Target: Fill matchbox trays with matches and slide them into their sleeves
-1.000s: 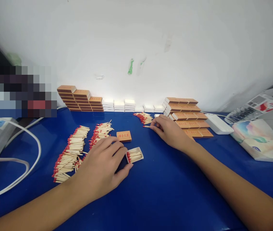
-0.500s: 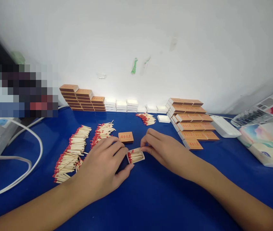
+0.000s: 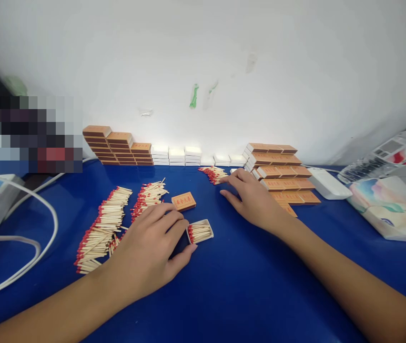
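Blue table (image 3: 246, 295) against a scuffed white wall (image 3: 296, 71)

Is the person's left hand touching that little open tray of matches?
Touching. In the head view, the left hand rests on the blue table with thumb and fingertips pressed against the left end of the open matchbox tray.
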Tool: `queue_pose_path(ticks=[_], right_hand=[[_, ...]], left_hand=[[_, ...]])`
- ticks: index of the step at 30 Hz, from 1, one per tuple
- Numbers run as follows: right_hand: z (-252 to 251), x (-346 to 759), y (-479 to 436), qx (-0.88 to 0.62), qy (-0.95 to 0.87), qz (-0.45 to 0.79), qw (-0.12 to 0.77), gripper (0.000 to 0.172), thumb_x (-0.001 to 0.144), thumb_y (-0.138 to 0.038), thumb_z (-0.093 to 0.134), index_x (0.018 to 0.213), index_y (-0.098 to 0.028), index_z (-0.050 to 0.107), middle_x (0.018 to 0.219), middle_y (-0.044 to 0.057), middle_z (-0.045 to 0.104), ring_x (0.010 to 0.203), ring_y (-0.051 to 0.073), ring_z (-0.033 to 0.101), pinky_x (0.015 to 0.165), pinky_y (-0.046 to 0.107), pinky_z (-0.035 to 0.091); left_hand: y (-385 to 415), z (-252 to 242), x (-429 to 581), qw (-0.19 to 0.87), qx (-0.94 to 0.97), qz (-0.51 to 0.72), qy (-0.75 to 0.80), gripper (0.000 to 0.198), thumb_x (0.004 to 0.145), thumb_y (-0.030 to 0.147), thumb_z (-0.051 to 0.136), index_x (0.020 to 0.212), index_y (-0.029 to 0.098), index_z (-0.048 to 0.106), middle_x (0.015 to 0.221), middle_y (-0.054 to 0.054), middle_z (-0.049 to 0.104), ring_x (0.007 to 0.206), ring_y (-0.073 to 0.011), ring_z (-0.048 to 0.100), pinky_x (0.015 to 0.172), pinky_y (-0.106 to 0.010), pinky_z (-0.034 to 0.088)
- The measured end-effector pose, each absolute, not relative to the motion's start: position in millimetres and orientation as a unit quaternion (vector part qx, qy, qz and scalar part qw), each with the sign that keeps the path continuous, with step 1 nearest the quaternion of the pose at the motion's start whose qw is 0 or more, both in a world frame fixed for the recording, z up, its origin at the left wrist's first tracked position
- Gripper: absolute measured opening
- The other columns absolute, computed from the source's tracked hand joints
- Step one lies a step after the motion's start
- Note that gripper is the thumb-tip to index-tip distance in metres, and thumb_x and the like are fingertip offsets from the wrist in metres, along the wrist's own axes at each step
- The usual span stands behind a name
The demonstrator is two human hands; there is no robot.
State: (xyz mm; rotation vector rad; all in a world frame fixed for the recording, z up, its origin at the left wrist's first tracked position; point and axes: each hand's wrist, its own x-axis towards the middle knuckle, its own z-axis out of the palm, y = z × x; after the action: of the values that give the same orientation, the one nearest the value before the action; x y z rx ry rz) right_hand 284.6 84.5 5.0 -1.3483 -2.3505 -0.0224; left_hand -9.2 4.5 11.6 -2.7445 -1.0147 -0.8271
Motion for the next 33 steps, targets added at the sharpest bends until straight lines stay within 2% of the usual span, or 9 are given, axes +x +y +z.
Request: queue_pose_path(ticks=[3, 8, 13, 18, 33], right_hand=[[-2.8, 291.6, 94.7, -0.491, -0.844, -0.021, 0.214, 0.022, 0.108, -0.032, 0.054, 0.121, -0.022, 0.069, 0.115, 0.016, 0.064, 0.108, 0.035, 0.064, 0.093, 0.052, 0.056], [-5.3, 292.7, 95.8, -0.479, -0.843, -0.011, 0.242, 0.015, 0.107, -0.028, 0.056, 0.113, -0.021, 0.069, 0.111, 0.013, 0.064, 0.103, 0.031, 0.065, 0.091, 0.048, 0.055], [-4.9, 296.4, 98.1, -0.483, -0.841, -0.002, 0.243, 0.010, 0.106, -0.028, 0.059, 0.107, -0.023, 0.068, 0.107, 0.011, 0.063, 0.095, 0.029, 0.065, 0.083, 0.043, 0.053], [-3.4, 297.8, 99.8, -0.482, -0.844, 0.005, 0.235, 0.011, 0.106, -0.028, 0.059, 0.098, -0.023, 0.065, 0.102, 0.010, 0.062, 0.096, 0.029, 0.064, 0.084, 0.043, 0.052], [-5.8, 298.2, 103.5, -0.468, -0.851, 0.014, 0.239, 0.011, 0.108, -0.029, 0.058, 0.106, -0.023, 0.068, 0.104, 0.011, 0.063, 0.102, 0.031, 0.062, 0.089, 0.046, 0.053]], left_hand=[[4.2, 12.1, -9.4, 0.052, -0.901, -0.271, -0.335, 0.021, 0.105, 0.032, 0.064, 0.110, 0.014, 0.074, 0.107, -0.011, 0.080, 0.114, -0.0326, 0.072, 0.102, -0.053, 0.063], [4.9, 12.0, -9.5, 0.055, -0.899, -0.268, -0.342, 0.023, 0.105, 0.034, 0.065, 0.111, 0.013, 0.074, 0.108, -0.012, 0.079, 0.113, -0.0332, 0.072, 0.102, -0.054, 0.063], [4.9, 11.5, -9.6, 0.053, -0.899, -0.262, -0.346, 0.022, 0.105, 0.034, 0.064, 0.111, 0.014, 0.074, 0.109, -0.011, 0.079, 0.114, -0.0329, 0.071, 0.102, -0.054, 0.063], [5.4, 11.7, -9.9, 0.050, -0.902, -0.256, -0.345, 0.023, 0.106, 0.034, 0.063, 0.110, 0.015, 0.074, 0.108, -0.012, 0.079, 0.113, -0.0327, 0.071, 0.102, -0.054, 0.063], [4.2, 11.7, -9.8, 0.051, -0.902, -0.265, -0.336, 0.021, 0.104, 0.032, 0.066, 0.110, 0.013, 0.073, 0.106, -0.011, 0.079, 0.114, -0.0338, 0.072, 0.103, -0.055, 0.063]])
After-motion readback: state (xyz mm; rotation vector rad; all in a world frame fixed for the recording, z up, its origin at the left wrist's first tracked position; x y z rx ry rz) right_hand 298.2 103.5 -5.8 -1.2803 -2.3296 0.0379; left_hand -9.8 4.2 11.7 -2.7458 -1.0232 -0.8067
